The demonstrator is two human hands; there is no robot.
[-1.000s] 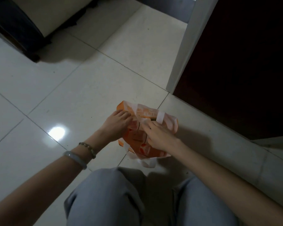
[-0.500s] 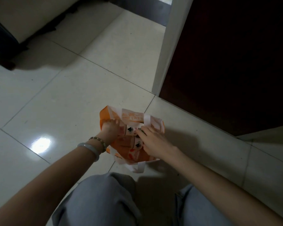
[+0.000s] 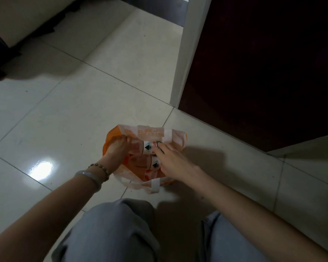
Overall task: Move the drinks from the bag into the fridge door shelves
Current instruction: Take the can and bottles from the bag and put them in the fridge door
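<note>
Two white-capped drink bottles lay inside the orange-and-white plastic carrier bag on the pale tiled floor. Your left hand pinched the bag's rim, apparently spreading it, while your right hand's open fingers touched a bottle, not yet gripping.

one head-worn wide-angle view looks steeply down and forward from above the person's knees, close over a tiled floor. forearms enter from the bottom corners; a dark door fills the upper right. no second view.
</note>
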